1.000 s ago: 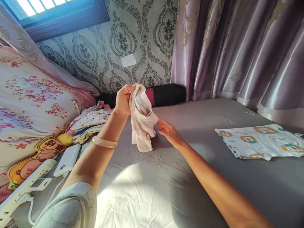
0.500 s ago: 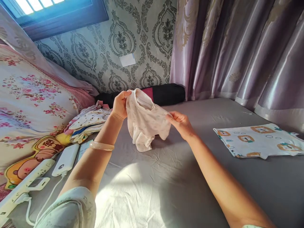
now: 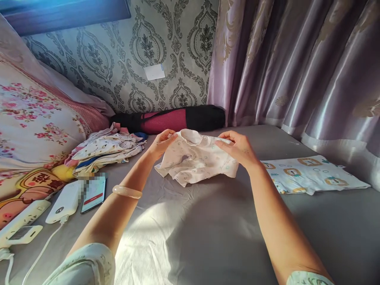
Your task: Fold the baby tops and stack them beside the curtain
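Observation:
A small pale pink baby garment point(image 3: 197, 162) with a faint print is stretched between both my hands, its lower part resting on the grey bed sheet point(image 3: 208, 229). My left hand point(image 3: 162, 143) pinches its left top edge, with a pale bangle on that wrist. My right hand point(image 3: 239, 148) pinches the right top edge. Both hands are closed on the fabric, level with each other, a little above the bed.
A pile of small printed clothes point(image 3: 108, 148) lies to the left. A folded lion-print garment point(image 3: 311, 174) lies to the right. A black and red rolled bag point(image 3: 172, 118) sits by the wall. A phone point(image 3: 94, 193), power bank point(image 3: 63, 202) and power strip point(image 3: 22, 223) lie at the left.
My left hand has come down and my right hand has taken hold of the garment's other edge, spreading it out and lowering it toward the sheet. The view has tilted downward.

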Tool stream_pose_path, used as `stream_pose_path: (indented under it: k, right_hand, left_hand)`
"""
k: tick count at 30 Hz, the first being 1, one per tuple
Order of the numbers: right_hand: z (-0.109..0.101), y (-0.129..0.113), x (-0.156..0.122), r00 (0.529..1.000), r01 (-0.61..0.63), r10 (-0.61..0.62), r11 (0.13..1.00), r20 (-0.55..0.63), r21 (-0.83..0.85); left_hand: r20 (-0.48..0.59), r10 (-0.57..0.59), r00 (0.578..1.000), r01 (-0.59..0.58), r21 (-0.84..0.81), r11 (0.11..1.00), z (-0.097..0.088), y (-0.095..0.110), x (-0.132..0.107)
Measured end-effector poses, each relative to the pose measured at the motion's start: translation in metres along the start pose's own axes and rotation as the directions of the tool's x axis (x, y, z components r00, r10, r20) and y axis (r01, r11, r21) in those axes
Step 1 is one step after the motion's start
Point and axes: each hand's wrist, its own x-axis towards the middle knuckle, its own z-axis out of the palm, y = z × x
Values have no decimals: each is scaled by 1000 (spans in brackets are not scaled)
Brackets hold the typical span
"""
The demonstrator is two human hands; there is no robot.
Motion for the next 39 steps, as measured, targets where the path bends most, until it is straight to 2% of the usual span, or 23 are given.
stream_pose_path:
  k: [5,9,11,14,18,21,26,30,35,39]
  right_hand:
    - [-1,2,-2,989,143,-143,946,23,-292]
    - [-3,-2,-6,984,158,-178,845,10,-510]
    - [-6,-7,-6,981,161,-193,802,7,-576]
    - [-13,-20,-6,974,201,-220,752,48,-628]
    - [-24,-45,-3,964,254,-243,727,107,-638]
    - [-33,-67,-2,958,281,-243,717,149,-638]
    - [-44,-102,-4,927,375,-261,691,271,-618]
    - [-49,-126,-9,901,430,-268,661,341,-615]
    - [-53,-143,-14,936,352,-228,610,268,-710]
    - [-51,-138,-8,946,305,-265,533,187,-789]
  left_hand:
    - [-60,14,998,-12,48,999,5,-15,-6]
    - [-87,43,995,-37,70,997,3,-9,-16]
    - [-68,45,997,-41,65,997,-2,1,-24]
    - [35,-27,999,26,26,999,-12,27,-37]
    - [204,-140,969,139,19,990,-32,64,-53]
    - [259,-158,953,139,90,986,-46,86,-63]
    - [135,-31,990,3,207,978,-56,117,-77]
    - [73,97,993,-116,313,943,-56,143,-91]
    - [-47,234,971,-194,416,888,-54,164,-99]
    - [-91,265,960,-196,458,867,-55,164,-86]
